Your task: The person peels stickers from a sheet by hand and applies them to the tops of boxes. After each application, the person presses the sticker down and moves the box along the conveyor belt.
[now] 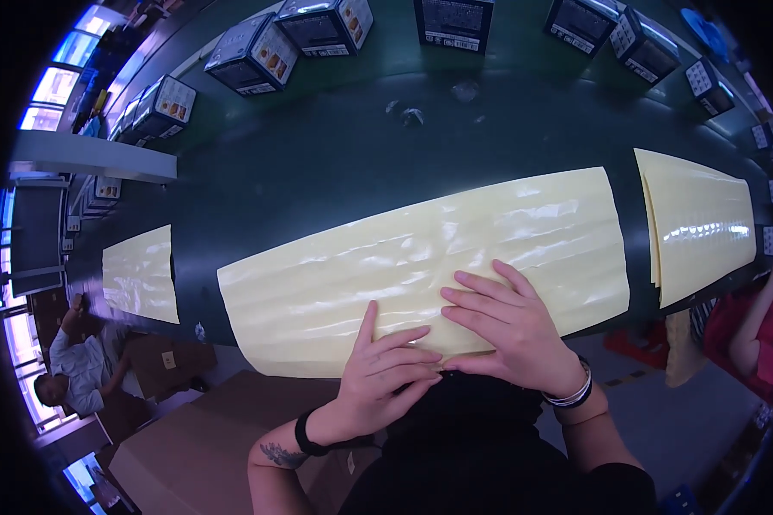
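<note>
A large pale yellow glossy sheet (pixel 421 245) lies across the dark green table surface in front of me, slightly rippled and shiny. My left hand (pixel 391 378) rests at its near edge, index finger pointing away and the other fingers stretched to the right. Spread over the near part of the sheet is my right hand (pixel 511 335), its fingers apart. The two hands almost meet at the sheet's near edge, where a tiny spot between left fingertips and right thumb is too small to make out. Neither hand visibly grips anything.
More yellow sheets (pixel 704 227) lie stacked at the right, and another yellow sheet (pixel 142 275) is at the far left. Dark blue printed boxes (pixel 253 56) line the table's far side. A grey metal bar (pixel 94 156) juts in at left. Other people sit at both sides.
</note>
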Available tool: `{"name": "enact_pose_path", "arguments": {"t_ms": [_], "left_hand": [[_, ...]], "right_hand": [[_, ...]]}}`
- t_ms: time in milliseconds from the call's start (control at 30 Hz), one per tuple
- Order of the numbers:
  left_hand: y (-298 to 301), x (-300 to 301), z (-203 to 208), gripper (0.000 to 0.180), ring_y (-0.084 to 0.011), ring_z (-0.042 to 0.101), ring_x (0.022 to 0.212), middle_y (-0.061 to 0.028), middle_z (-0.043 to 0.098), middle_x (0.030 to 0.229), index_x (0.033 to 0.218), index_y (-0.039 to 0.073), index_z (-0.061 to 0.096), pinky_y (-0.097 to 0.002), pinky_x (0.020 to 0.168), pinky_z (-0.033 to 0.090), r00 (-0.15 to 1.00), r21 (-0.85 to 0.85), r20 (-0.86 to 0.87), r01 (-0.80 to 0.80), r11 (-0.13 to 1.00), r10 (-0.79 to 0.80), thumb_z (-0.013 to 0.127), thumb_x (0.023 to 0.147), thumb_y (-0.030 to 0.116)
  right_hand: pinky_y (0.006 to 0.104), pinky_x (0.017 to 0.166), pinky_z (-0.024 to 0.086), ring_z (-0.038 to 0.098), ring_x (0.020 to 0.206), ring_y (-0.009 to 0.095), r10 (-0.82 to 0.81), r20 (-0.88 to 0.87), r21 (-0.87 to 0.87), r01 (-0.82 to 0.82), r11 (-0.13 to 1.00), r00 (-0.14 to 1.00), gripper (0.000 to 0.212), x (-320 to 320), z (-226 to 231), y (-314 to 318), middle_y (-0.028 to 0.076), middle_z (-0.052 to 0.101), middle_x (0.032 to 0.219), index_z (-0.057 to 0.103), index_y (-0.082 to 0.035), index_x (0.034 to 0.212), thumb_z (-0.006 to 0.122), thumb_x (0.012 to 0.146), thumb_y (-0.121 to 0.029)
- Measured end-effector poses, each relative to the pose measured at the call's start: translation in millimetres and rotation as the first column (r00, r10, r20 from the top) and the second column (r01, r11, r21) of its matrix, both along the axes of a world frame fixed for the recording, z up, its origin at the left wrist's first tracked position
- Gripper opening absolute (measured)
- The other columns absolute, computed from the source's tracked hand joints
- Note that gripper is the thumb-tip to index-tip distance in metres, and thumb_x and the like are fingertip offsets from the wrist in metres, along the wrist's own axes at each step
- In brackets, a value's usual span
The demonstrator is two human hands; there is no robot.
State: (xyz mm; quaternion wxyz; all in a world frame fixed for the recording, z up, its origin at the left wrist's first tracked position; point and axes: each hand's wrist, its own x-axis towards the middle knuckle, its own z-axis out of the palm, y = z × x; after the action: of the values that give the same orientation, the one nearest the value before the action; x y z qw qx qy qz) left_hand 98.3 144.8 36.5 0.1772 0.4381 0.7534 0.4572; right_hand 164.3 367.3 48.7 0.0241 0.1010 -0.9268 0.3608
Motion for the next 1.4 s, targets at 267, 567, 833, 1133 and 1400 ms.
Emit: {"name": "enact_pose_path", "arguments": {"t_ms": [267,567,833,1133,1400], "left_hand": [[84,-133,83,0.013,-0.0289,0.06,0.116,-0.0103,0.065,0.121,0.084,0.005,0.067,-0.0442,0.109,0.036,0.982,-0.102,-0.113,0.143,0.984,-0.154,0.076,0.075,0.005],[189,-298,56,0.012,-0.0295,0.06,0.115,-0.0124,0.064,0.126,0.09,0.004,0.069,-0.0375,0.103,0.043,0.848,-0.093,-0.522,0.044,0.995,-0.086,0.072,0.078,0.007],[199,-309,46,0.011,-0.0274,0.064,0.109,-0.0101,0.067,0.122,0.092,0.004,0.069,-0.0356,0.099,0.045,0.882,-0.014,-0.47,0.01,1.0,-0.015,0.069,0.082,0.007],[202,-286,21,0.014,-0.0252,0.068,0.092,-0.0046,0.069,0.109,0.098,0.009,0.07,-0.0343,0.078,0.054,0.604,0.249,-0.751,-0.116,0.962,0.267,0.069,0.084,0.012],[196,-294,10,0.022,-0.0272,0.065,0.095,-0.0066,0.066,0.113,0.105,0.011,0.069,-0.0376,0.081,0.052,0.454,0.2,-0.858,-0.137,0.97,0.241,0.07,0.084,0.015]], "right_hand": [[0.0475,0.112,0.032,0.054,0.125,0.024,-0.066,-0.1,0.036,0.069,0.997,0.993,0.043,-1,-8,7,0.007,0.064,0.122,0.067,-0.006,0.111,0.077,0.079,-0.033],[0.0469,0.111,0.033,0.055,0.123,0.025,-0.088,-0.176,-0.056,0.079,0.995,0.981,0.04,-1,-20,9,0.009,0.064,0.121,0.066,-0.006,0.112,0.074,0.083,-0.033],[0.048,0.111,0.032,0.054,0.124,0.026,-0.067,-0.177,-0.088,0.052,0.995,0.982,0.039,0,-22,12,0.009,0.064,0.12,0.066,-0.006,0.112,0.073,0.084,-0.032],[0.048,0.111,0.032,0.054,0.124,0.025,-0.073,-0.165,-0.08,0.061,0.995,0.984,0.039,2,-25,13,0.009,0.064,0.12,0.066,-0.005,0.112,0.072,0.085,-0.032],[0.047,0.111,0.033,0.054,0.125,0.026,-0.081,-0.15,-0.062,0.072,0.995,0.985,0.039,2,-26,14,0.01,0.063,0.123,0.066,-0.005,0.113,0.072,0.085,-0.031]]}}
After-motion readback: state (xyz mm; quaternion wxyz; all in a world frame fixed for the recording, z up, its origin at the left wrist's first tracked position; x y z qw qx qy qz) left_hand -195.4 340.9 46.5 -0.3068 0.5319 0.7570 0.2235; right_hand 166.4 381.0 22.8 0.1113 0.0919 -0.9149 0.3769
